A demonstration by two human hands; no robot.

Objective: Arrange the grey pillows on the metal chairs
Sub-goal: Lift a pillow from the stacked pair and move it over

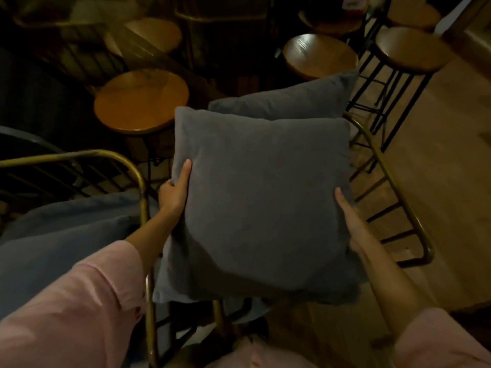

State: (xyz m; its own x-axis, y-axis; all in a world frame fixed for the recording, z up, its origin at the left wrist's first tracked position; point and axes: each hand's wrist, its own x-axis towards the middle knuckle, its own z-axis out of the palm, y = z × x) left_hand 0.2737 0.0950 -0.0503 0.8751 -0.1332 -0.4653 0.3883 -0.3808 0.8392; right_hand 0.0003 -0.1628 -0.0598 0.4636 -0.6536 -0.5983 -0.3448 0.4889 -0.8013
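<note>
A square grey pillow (pixel 261 205) is held up between both hands, above a brass-coloured metal chair (pixel 393 187). The left hand (pixel 174 191) is clamped on its left edge, thumb on the front face, other fingers hidden behind the fabric. The right hand (pixel 350 221) is pressed flat against the right edge; whether its fingers curl round the back cannot be told.

A second grey pillow (pixel 287 99) is seen just behind the held one, upright against the chair back, its lower half covered. A lighter grey cushion (pixel 170 285) shows under the held pillow's lower left corner; the seat itself is mostly hidden.

At left, a second metal chair (pixel 111 158) carries more grey pillows (pixel 63 235), partly covered by the pink left sleeve (pixel 74 309) and cut off at the frame edge. How many lie there cannot be made out.

Round wooden stools (pixel 140 102) on dark metal legs are stood behind, on a wooden floor (pixel 438 155). The top of the frame is dark and blurred; the things there cannot be identified.
</note>
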